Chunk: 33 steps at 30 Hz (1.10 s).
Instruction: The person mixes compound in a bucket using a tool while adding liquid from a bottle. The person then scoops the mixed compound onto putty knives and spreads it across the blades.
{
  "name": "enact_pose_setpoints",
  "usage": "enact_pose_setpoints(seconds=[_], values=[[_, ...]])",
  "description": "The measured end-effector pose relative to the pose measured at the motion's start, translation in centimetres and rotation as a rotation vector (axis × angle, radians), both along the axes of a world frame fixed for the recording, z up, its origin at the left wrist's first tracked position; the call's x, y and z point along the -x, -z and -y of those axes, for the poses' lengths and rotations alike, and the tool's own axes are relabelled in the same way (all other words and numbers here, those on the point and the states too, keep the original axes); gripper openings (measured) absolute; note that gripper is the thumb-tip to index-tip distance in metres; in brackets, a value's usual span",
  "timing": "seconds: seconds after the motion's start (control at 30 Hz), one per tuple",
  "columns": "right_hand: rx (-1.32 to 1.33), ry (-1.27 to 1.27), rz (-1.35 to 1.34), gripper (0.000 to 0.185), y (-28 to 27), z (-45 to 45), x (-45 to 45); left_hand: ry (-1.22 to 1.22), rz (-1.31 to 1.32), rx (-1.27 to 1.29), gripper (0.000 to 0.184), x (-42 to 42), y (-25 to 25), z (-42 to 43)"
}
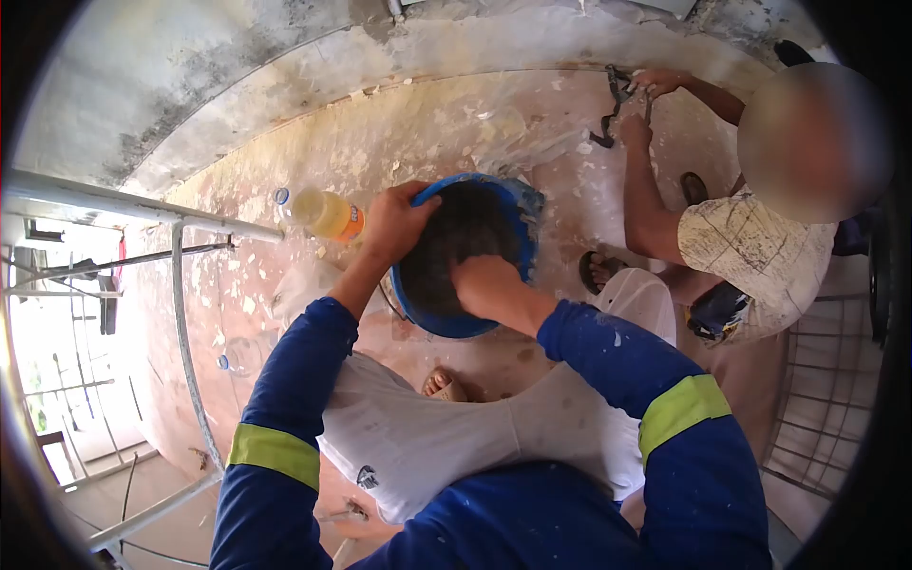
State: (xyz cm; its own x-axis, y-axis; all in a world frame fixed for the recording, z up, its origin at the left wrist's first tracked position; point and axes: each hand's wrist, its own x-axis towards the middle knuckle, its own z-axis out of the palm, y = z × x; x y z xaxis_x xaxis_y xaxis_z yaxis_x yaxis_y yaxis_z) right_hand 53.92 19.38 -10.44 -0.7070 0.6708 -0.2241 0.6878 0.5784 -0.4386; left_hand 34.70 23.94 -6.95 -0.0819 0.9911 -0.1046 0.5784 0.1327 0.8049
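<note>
While left hand (399,224) grips the bucket (452,329), right hand (489,283) reaches inside.

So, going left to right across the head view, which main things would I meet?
Curved metal bar, bottle of yellow liquid, blue bucket, dark item at the co-worker's fingers, co-worker's light shirt.

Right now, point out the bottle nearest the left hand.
The yellow bottle with the orange label, close beside the left hand; the clear bottle lies farther away and looks colourless.
</note>
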Motion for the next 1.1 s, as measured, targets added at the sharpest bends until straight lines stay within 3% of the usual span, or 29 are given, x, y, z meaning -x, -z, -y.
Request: enact_pose_setpoints(seconds=[0.13, 0.23, 0.33, 0.43, 0.53, 0.77, 0.87, 0.93, 1.1], values=[[0.131, 0.133, 0.03, 0.02, -3.8, -0.1, -4.8, -0.012, 0.029, -0.001, 0.033, 1.3, 1.6, -0.8], [0.015, 0.311, -0.062, 0.026, -2.3, -2.0, -5.7, -0.02, 0.018, 0.035, 0.033, 1.0, 0.8, -0.7], [0.018, 0.37, 0.028, 0.024, 0.8, -4.3, -3.4, -0.011, -0.025, 0.036, 0.033, 0.4, 0.5, -0.7], [0.098, 0.345, 0.045, 0.027, 0.8, -4.2, -1.8, 0.012, 0.052, 0.047, 0.032, 1.2, 1.3, -0.7], [0.081, 0.203, 0.017, 0.027, -0.6, -3.4, -0.9, 0.056, 0.068, 0.027, 0.033, 1.6, 1.2, -0.6], [-0.036, 0.065, -0.1, 0.027, 1.7, -0.2, 0.2, 0.1, 0.028, 0.022, 0.033, -0.3, 0.0, -0.2], [-0.061, -0.052, -0.047, 0.023, 0.6, -0.9, -1.6, 0.106, 0.012, 0.009, 0.033, -0.6, -0.1, -0.4], [-0.04, -0.093, 0.045, 0.018, -3.4, -1.5, -3.8, 0.111, -0.002, 0.002, 0.032, -0.8, 0.0, -0.9], [-0.268, 0.119, 0.239, 0.016, -3.8, -4.2, -5.3, 0.083, -0.029, 0.021, 0.031, -1.1, -0.4, -1.1]])
